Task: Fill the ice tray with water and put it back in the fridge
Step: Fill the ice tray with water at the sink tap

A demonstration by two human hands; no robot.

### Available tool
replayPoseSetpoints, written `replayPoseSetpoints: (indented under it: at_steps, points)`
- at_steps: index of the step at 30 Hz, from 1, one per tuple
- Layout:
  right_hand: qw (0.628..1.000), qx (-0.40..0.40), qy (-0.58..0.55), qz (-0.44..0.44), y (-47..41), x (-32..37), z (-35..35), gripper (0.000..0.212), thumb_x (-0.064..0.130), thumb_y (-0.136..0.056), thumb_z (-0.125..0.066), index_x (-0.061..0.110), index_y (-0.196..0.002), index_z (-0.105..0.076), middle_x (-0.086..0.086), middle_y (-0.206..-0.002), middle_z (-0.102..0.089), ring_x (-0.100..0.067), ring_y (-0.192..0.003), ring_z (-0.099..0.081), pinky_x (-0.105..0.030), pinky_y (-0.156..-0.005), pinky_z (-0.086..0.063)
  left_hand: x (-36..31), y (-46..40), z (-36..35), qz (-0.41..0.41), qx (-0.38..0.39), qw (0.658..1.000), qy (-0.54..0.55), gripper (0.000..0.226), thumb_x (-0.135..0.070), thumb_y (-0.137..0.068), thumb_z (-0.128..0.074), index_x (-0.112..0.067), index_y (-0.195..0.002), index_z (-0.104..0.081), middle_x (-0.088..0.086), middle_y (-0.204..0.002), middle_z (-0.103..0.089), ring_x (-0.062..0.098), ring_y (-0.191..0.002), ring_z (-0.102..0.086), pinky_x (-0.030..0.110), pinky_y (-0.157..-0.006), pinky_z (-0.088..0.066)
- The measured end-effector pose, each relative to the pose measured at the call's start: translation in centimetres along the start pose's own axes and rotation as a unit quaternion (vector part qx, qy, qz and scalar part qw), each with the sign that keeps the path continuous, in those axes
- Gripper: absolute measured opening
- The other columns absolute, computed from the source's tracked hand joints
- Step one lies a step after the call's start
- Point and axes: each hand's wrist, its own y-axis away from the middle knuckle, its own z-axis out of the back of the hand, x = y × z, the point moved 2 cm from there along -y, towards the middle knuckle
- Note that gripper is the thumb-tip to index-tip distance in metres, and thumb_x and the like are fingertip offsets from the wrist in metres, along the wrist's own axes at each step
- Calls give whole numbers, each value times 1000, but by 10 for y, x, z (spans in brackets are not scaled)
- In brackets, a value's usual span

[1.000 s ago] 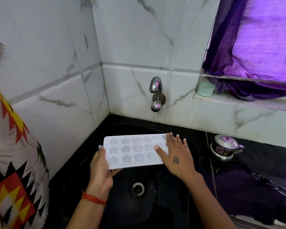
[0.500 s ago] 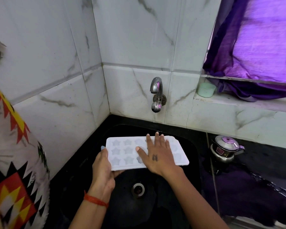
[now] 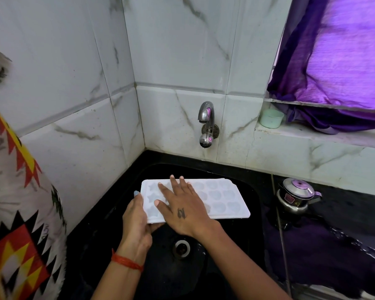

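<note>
The head view shows the right hand [image 3: 182,211] lying flat on the ice tray [image 3: 221,198], fingers straight and spread over the left part of it, palm down. Just to the left of this hand, the left hand [image 3: 136,221] grasps the short left edge of the tray: the thumb is on the top, the fingers are curled under it. On its wrist there is an orange thread band [image 3: 126,262]. The tray is white, with star and shell shaped cells, and it is held over the black sink [image 3: 253,191], above the drain [image 3: 181,249], which is just below the right hand. I cannot tell if water is in the cells. Beyond the hands, on the marble wall, the metal tap [image 3: 206,124] is mounted above the tray; no water runs from it. Far to the right of the hands, a small steel kettle [image 3: 296,195] stands on the dark desk. Above it, on the window ledge, there is a pale green cup [image 3: 271,118] beside a purple curtain [image 3: 344,68].
</note>
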Motion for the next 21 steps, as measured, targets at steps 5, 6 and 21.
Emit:
replayPoseSetpoints:
  at_steps: [5, 6, 21]
  points:
    - [999, -9, -7, 41, 1, 8, -4, 52, 46, -100, -26, 30, -150, -20, -4, -160, -5, -24, -147, 6, -36, -119, 5, -1, -1, 1, 4, -9, 1000, 4, 27, -42, -98, -42, -23, -91, -61, 3, -85, -67, 18, -71, -64, 27, -49, -52]
    - [999, -14, -9, 47, 2, 10, -4, 50, 44, -101, -26, 31, -149, -22, -4, -160, -7, -24, -148, 4, -36, -119, 5, 0, -1, 1, 4, -8, 1000, 2, 28, -43, -98, -43, -22, -93, -61, 4, -86, -67, 18, -73, -64, 28, -53, -52]
    - [978, -116, -40, 170, 17, 6, -10, 40, 33, -98, -35, 22, -131, -55, -6, -144, -46, -25, -141, -31, -31, -116, -11, -1, -6, 6, 9, -11, 1000, 8, 33, -43, -98, -42, -18, -93, -63, 4, -86, -68, 17, -72, -64, 27, -52, -51]
